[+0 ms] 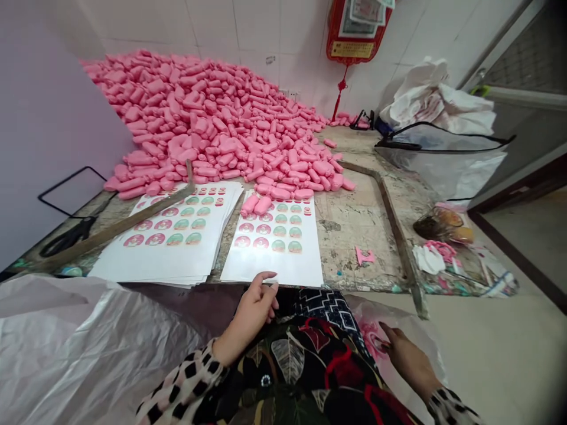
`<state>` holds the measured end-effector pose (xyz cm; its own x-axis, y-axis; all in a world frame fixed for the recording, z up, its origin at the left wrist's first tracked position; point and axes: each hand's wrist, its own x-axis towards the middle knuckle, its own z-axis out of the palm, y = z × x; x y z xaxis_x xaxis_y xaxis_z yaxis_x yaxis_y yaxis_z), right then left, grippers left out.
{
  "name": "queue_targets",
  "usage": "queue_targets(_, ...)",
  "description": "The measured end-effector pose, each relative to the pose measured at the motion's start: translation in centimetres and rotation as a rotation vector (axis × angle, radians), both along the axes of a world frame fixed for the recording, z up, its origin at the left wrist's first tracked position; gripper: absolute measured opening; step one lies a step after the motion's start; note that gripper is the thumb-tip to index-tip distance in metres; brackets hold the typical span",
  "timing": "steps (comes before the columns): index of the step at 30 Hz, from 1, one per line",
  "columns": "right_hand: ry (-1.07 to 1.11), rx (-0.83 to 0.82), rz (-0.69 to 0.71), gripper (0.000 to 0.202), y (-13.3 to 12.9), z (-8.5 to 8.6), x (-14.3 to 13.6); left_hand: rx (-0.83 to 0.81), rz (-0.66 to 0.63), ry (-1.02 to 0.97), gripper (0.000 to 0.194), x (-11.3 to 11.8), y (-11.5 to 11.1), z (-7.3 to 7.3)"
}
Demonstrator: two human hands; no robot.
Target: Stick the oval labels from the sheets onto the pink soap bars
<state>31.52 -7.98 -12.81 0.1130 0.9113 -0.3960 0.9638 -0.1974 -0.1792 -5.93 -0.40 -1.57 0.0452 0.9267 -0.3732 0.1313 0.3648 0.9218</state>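
Observation:
My left hand [259,307] is at the table's front edge, by the lower edge of a sheet of round stickers [274,268]. Its index finger is stretched out and the others are loosely bent, with nothing visible in them. Two small pink sausage-shaped pieces [257,205] lie on that sheet's upper left. Low on the right, my right hand [407,357] reaches over a clear plastic bag [427,330] beside my lap. Its thumb and finger are apart, near pink items [371,336] inside the bag; I see nothing held.
A large heap of pink pieces [221,118] covers the back left. A stack of sticker sheets [150,262], a wooden strip [133,221] and black scissors [68,236] lie left. A wooden bar [392,218] edges the right. A pink scrap [364,255] lies inside it.

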Motion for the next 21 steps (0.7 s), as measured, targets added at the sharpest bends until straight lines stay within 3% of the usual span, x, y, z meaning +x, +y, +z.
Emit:
queue_targets(3,-0.097,-0.13,0.087,0.042,1.3,2.1,-1.3,-0.029,0.015,0.021,0.045,-0.3,0.3,0.2)
queue_targets(6,-0.036,-0.084,0.134,0.037,3.3,6.2,-3.7,-0.053,0.002,0.036,0.043,-0.3,0.5,0.4)
queue_targets(11,0.64,0.066,0.235,0.023,9.1,13.5,-9.5,-0.064,-0.04,0.057,0.037,0.3,0.7,-0.5)
queue_targets(14,0.761,0.267,0.221,0.025,14.9,15.7,-12.8,-0.06,-0.062,0.089,0.031,0.6,1.0,-0.3)
queue_targets(17,0.588,0.454,0.219,0.031,21.9,16.5,-15.5,0.053,-0.115,0.138,0.024,0.3,1.0,3.1)
queue_targets(19,0.274,0.494,0.261,0.031,26.2,16.6,-17.1,0.275,-0.142,0.216,0.022,-0.5,0.4,6.9)
queue_targets(21,0.135,0.501,0.286,0.027,29.6,16.5,-18.6,0.467,-0.173,0.27,0.02,-1.5,-1.2,10.5)
